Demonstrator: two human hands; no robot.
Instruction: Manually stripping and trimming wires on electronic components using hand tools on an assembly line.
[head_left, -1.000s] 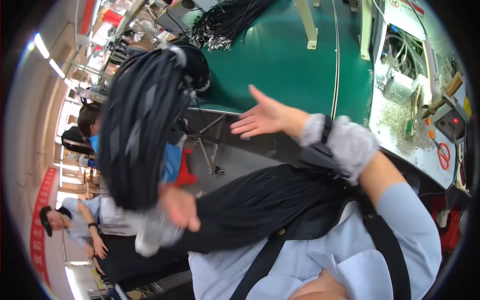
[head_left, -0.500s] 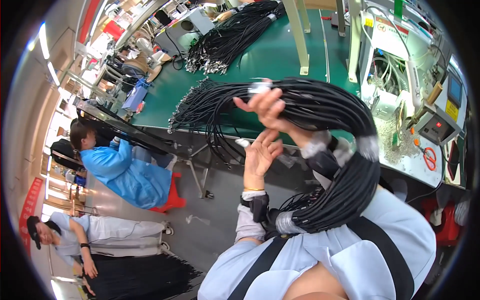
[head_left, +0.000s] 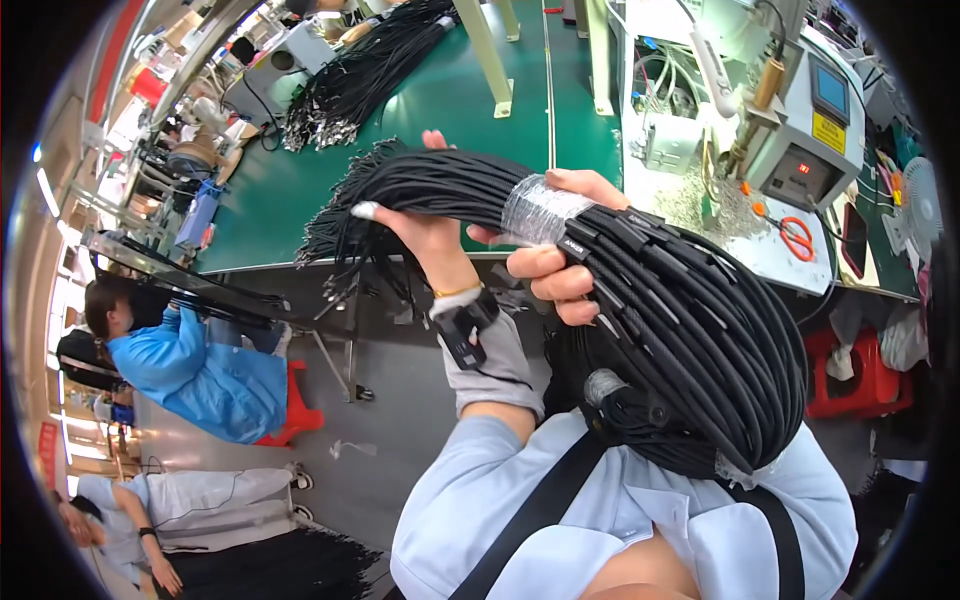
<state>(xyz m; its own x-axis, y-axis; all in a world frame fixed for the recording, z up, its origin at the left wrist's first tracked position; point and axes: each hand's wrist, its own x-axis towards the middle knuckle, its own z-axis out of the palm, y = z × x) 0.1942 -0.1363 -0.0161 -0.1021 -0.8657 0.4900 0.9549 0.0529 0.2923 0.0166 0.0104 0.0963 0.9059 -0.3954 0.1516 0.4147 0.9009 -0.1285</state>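
Observation:
A thick bundle of black cables point(head_left: 690, 300) arches across the middle, its far part running leftward over the table edge and its near part curving down against my chest. Clear plastic film point(head_left: 545, 208) is wrapped around it. Beside the film, my right hand point(head_left: 560, 275) grips the bundle, thumb above and fingers curled at the lower side. My left hand point(head_left: 435, 238) cups the cables farther left, with a fingertip showing over the top and a white-covered tip beneath. Loose cable ends with small connectors point(head_left: 335, 225) fan out past it.
Another cable bundle point(head_left: 370, 70) lies on the green table point(head_left: 450, 110). At right stand a machine with a display point(head_left: 820, 130), orange-handled scissors point(head_left: 797, 240) and a red stool point(head_left: 860, 375). Two people are at left, one in a blue coat point(head_left: 205, 370).
My left hand has gone from open below the bundle to closed around it. My right hand has turned and now grips beside the film. The view has shifted, so the surroundings appear farther left.

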